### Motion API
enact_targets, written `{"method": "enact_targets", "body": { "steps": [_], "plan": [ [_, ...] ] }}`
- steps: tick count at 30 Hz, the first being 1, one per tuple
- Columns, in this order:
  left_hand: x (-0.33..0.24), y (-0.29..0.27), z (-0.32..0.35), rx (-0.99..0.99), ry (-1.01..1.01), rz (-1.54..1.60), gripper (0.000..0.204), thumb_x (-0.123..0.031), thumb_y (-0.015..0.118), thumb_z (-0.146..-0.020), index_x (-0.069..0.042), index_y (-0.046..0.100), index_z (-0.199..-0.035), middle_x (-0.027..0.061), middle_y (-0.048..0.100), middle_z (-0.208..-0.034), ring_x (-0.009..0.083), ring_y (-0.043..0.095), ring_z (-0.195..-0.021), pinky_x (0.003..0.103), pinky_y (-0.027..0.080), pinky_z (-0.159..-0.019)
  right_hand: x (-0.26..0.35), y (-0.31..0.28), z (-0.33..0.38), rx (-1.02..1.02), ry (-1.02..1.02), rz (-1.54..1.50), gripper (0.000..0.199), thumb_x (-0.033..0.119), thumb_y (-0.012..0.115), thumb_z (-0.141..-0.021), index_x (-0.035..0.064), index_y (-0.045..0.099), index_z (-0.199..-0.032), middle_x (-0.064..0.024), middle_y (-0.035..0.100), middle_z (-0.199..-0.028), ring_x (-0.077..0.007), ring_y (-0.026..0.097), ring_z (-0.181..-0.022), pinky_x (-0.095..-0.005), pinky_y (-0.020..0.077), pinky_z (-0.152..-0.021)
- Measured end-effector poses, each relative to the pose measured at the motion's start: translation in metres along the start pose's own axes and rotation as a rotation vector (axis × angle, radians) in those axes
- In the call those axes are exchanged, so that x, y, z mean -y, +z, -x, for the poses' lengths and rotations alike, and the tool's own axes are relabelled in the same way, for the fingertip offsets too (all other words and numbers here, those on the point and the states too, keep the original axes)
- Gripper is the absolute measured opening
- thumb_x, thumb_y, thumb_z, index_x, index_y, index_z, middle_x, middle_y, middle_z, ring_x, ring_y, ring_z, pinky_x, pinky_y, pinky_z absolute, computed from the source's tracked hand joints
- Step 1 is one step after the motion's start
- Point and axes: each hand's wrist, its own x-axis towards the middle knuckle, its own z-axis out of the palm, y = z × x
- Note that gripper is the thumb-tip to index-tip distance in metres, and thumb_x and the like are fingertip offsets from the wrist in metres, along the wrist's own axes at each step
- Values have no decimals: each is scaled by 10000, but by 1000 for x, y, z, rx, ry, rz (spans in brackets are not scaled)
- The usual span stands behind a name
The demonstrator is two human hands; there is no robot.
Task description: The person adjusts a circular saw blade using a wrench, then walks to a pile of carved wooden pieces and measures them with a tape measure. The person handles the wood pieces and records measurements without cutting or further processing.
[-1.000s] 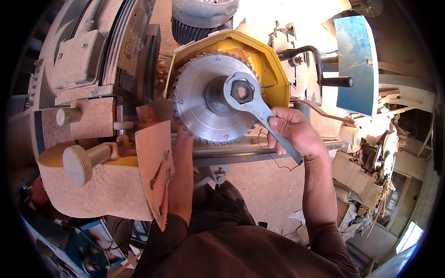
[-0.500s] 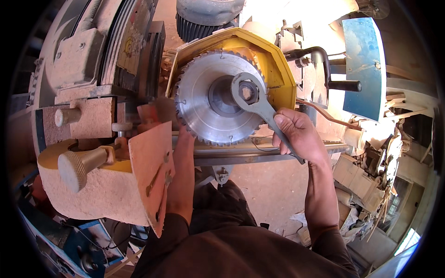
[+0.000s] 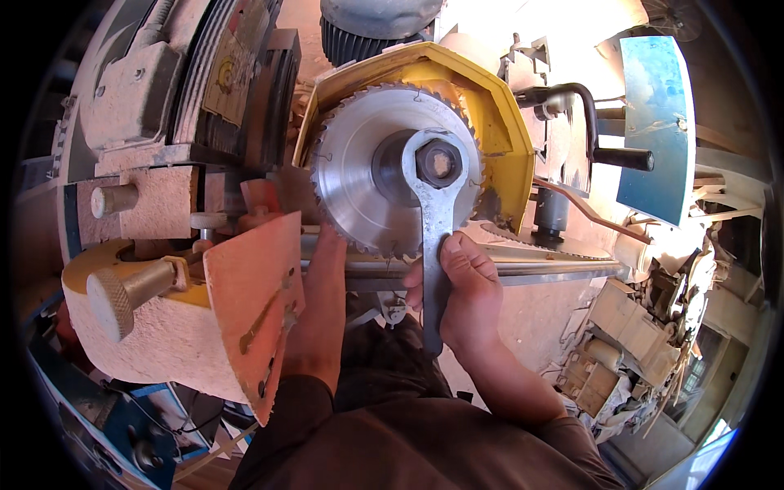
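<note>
A ring wrench [image 3: 436,245] is in my right hand [image 3: 472,286], its fingers closed round the handle. The wrench's ring sits around the hex nut [image 3: 442,163] at the centre of a toothed circular saw blade [image 3: 351,188]. The handle hangs nearly straight down toward me. My left hand [image 3: 330,238] reaches up beside the blade's lower left edge; its fingers are hidden by the blade and the orange plate [image 3: 257,302]. A yellow guard housing [image 3: 510,122] stands open around the blade.
A dusty machine body with a knurled knob [image 3: 110,306] stands at the left. A motor [image 3: 380,20] is at the far side. To the right are a black crank handle [image 3: 621,158], a blue panel [image 3: 656,122] and a pile of wood scraps [image 3: 629,335].
My right hand has swung the wrench's handle left and down, from slanting right to nearly straight toward me. The wrench's ring now sits squarely around the nut. My left arm stays near the blade.
</note>
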Motion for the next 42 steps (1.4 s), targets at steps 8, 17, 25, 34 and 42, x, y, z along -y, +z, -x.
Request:
{"method": "enact_targets", "body": {
  "steps": [8, 17, 25, 34, 42],
  "plan": [
    [-2, -6, 23, 0, -4, -78, 582, -429, 442, -1086, -73, 405, -1546, 133, 516, -1512, 288, 533, -1348, 459, 473, -1117, -50, 77, -17, 112, -113, -451, 274, 267, 443, -1118, 25, 554, -1181, -152, 664, -782, -235, 606, -591, -360, 499, -560],
    [-5, -6, 42, -12, -5, -98, 585, -434, 438, -1087, -73, 406, -1545, 133, 519, -1509, 289, 536, -1345, 461, 475, -1116, -48, 58, -12, 252, -241, -396, 239, 203, 444, -1127, 19, 490, -1273, -130, 661, -827, -180, 623, -625, -305, 506, -588],
    [11, 9, -4, 32, 8, -31, 587, -438, 435, -1088, -72, 406, -1545, 133, 522, -1507, 289, 539, -1343, 462, 476, -1115, 1, -3, 10, 324, -58, -5, 280, 212, 514, -1092, 13, 519, -1289, -189, 700, -824, -238, 659, -574, -319, 523, -526],
    [5, 13, -7, 32, 4, -33, 589, -443, 432, -1088, -71, 407, -1545, 133, 525, -1504, 289, 542, -1340, 463, 477, -1114, 76, -50, -26, 459, 222, 286, 216, 183, 592, -1049, 6, 605, -1172, -162, 714, -770, -191, 667, -532, -290, 508, -447],
    [2, 8, -6, 15, 14, -51, 591, -447, 428, -1089, -71, 408, -1544, 133, 528, -1501, 289, 544, -1338, 464, 478, -1113, 103, -52, -35, 415, 234, 493, 281, 182, 661, -993, -38, 617, -1162, -231, 716, -776, -229, 652, -485, -291, 505, -435]
  ]
}}
